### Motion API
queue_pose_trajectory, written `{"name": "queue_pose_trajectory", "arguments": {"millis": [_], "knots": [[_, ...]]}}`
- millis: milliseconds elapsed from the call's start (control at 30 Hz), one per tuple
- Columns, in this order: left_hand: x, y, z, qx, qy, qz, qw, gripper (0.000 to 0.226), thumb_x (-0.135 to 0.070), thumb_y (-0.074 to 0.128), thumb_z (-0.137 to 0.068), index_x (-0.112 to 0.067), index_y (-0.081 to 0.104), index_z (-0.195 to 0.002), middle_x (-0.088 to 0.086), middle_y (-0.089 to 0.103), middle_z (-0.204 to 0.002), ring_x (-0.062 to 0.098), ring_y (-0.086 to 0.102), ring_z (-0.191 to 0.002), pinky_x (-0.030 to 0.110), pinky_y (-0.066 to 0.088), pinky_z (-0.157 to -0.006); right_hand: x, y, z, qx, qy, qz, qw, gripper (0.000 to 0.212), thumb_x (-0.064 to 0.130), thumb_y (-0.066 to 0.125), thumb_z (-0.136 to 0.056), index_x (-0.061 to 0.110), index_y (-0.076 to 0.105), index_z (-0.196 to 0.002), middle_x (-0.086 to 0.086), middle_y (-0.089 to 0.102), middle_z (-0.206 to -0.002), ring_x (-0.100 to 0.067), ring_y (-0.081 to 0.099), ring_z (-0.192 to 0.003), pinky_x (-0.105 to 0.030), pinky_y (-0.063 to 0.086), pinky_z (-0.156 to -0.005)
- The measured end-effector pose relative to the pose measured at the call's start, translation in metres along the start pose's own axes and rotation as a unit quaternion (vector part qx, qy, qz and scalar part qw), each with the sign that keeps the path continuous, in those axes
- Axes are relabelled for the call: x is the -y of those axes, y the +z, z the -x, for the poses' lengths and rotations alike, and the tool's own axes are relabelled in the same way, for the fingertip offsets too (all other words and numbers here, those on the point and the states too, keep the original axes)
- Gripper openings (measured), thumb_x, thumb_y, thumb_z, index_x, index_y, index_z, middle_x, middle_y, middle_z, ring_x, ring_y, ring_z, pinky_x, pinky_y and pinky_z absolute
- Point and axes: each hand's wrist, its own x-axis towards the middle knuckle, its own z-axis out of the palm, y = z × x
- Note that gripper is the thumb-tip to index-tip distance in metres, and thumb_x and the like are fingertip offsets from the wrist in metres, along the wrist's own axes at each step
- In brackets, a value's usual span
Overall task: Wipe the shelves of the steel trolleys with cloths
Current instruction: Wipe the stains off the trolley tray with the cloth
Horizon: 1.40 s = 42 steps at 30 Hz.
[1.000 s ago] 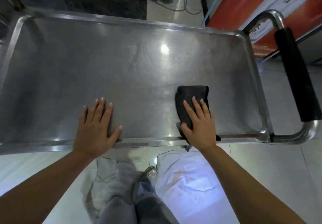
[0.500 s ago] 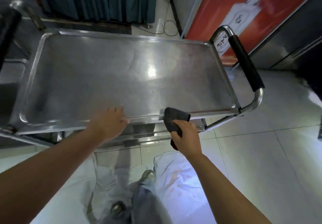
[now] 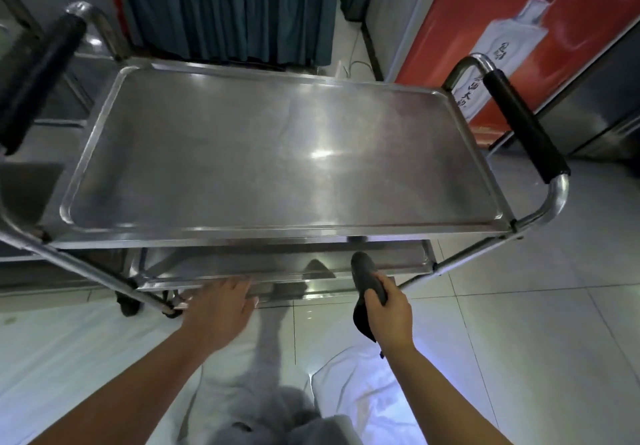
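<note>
A steel trolley stands in front of me with its bare top shelf (image 3: 242, 154) and a lower shelf (image 3: 277, 263) showing under the front edge. My right hand (image 3: 389, 313) is closed around a dark grey cloth (image 3: 367, 275), held in front of the lower shelf, off the top shelf. My left hand (image 3: 221, 309) is spread with its fingers at the front lip of the lower shelf; whether it touches is unclear. Most of the lower shelf is hidden by the top one.
The trolley's black-padded handle (image 3: 523, 129) sticks out on the right. A second steel trolley with a black handle (image 3: 38, 77) stands close on the left. Dark curtains (image 3: 225, 8) and a red panel (image 3: 519, 29) lie behind. White sheeting (image 3: 69, 358) covers the tiled floor.
Both hands have come off the top shelf and dropped to the lower shelf's front edge. The cloth left the top surface with my right hand. My view has pulled back and up.
</note>
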Motion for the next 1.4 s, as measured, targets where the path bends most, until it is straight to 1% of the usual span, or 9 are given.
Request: {"name": "queue_pose_trajectory", "arguments": {"millis": [67, 367, 433, 533, 700, 933, 1067, 1267, 1400], "knots": [[-0.001, 0.042, -0.024, -0.006, -0.013, -0.001, 1.000, 0.054, -0.052, 0.031, -0.097, -0.024, 0.037, -0.143, -0.001, 0.051, -0.140, 0.018, 0.049, -0.126, 0.035, 0.042, -0.102, -0.028, 0.027, -0.031, 0.000, -0.043, 0.027, 0.999, 0.034, 0.010, 0.053, -0.087, 0.018, 0.062, -0.119, 0.013, 0.063, -0.095, -0.011, 0.058, -0.088, -0.010, 0.040, -0.070], [0.021, 0.196, -0.154, -0.146, 0.019, 0.045, 0.988, 0.081, -0.062, 0.003, -0.093, -0.010, 0.027, -0.149, 0.010, 0.020, -0.157, 0.027, 0.017, -0.146, 0.046, 0.015, -0.117, -0.147, 0.162, -0.148, 0.067, -0.298, 0.165, 0.938, 0.041, 0.017, 0.059, -0.084, 0.018, 0.062, -0.126, -0.003, 0.062, -0.126, -0.026, 0.050, -0.119, -0.036, 0.041, -0.100], [0.029, 0.215, -0.178, -0.153, 0.004, 0.010, 0.988, 0.080, -0.063, -0.002, -0.090, -0.016, 0.011, -0.153, 0.002, 0.001, -0.159, 0.017, -0.002, -0.147, 0.042, 0.002, -0.119, -0.162, 0.184, -0.161, 0.053, -0.341, 0.235, 0.909, 0.047, 0.031, 0.059, -0.084, 0.025, 0.058, -0.131, 0.001, 0.052, -0.140, -0.025, 0.039, -0.133, -0.043, 0.032, -0.106], [0.038, 0.224, -0.199, -0.197, 0.001, -0.026, 0.980, 0.082, -0.065, 0.005, -0.090, -0.014, 0.020, -0.152, 0.006, 0.015, -0.160, 0.022, 0.011, -0.148, 0.043, 0.007, -0.120, -0.169, 0.210, -0.177, 0.029, -0.372, 0.306, 0.876, 0.057, 0.056, 0.043, -0.087, 0.040, 0.039, -0.142, 0.006, 0.029, -0.155, -0.021, 0.015, -0.146, -0.056, 0.000, -0.114], [0.055, 0.238, -0.209, -0.232, -0.009, -0.049, 0.971, 0.091, -0.073, -0.005, -0.083, -0.018, 0.012, -0.154, 0.003, 0.010, -0.161, 0.017, 0.003, -0.149, 0.037, -0.005, -0.119, -0.175, 0.219, -0.202, 0.037, -0.370, 0.356, 0.857, 0.055, 0.059, 0.026, -0.094, 0.052, 0.011, -0.147, 0.011, 0.000, -0.161, -0.019, -0.010, -0.148, -0.061, -0.005, -0.112], [0.055, 0.241, -0.212, -0.211, 0.028, -0.045, 0.976, 0.089, -0.069, -0.017, -0.079, -0.022, -0.003, -0.153, -0.003, -0.006, -0.161, 0.009, -0.021, -0.142, 0.036, -0.012, -0.118, -0.196, 0.155, -0.235, -0.010, -0.201, 0.377, 0.904, 0.054, 0.049, 0.031, -0.097, 0.047, 0.013, -0.149, 0.006, 0.001, -0.162, -0.025, -0.006, -0.148, -0.059, 0.010, -0.115], [0.050, 0.239, -0.215, -0.218, 0.044, -0.071, 0.972, 0.088, -0.064, -0.020, -0.079, -0.022, 0.000, -0.153, -0.004, -0.004, -0.161, 0.008, -0.021, -0.141, 0.036, -0.014, -0.116, -0.176, 0.195, -0.229, -0.001, -0.236, 0.387, 0.891, 0.056, 0.048, 0.029, -0.097, 0.045, 0.012, -0.149, 0.007, 0.002, -0.162, -0.026, -0.006, -0.148, -0.056, 0.012, -0.115], [0.011, 0.230, -0.231, -0.191, 0.082, -0.007, 0.978, 0.067, -0.054, 0.019, -0.099, -0.020, 0.002, -0.154, -0.002, -0.003, -0.162, 0.009, -0.013, -0.146, 0.037, -0.008, -0.118, -0.168, 0.214, -0.225, 0.091, -0.342, 0.365, 0.861, 0.054, 0.054, 0.028, -0.096, 0.052, 0.009, -0.146, 0.016, -0.001, -0.160, -0.017, -0.011, -0.147, -0.053, 0.007, -0.116], [0.012, 0.236, -0.238, -0.208, 0.093, 0.011, 0.974, 0.067, -0.055, 0.021, -0.098, -0.021, 0.007, -0.154, -0.006, 0.000, -0.161, -0.001, -0.019, -0.138, 0.033, -0.007, -0.118, -0.206, 0.149, -0.266, 0.037, -0.268, 0.357, 0.894, 0.054, 0.054, 0.033, -0.094, 0.054, 0.014, -0.145, 0.016, 0.006, -0.160, -0.017, -0.003, -0.148, -0.052, 0.016, -0.114]]}}
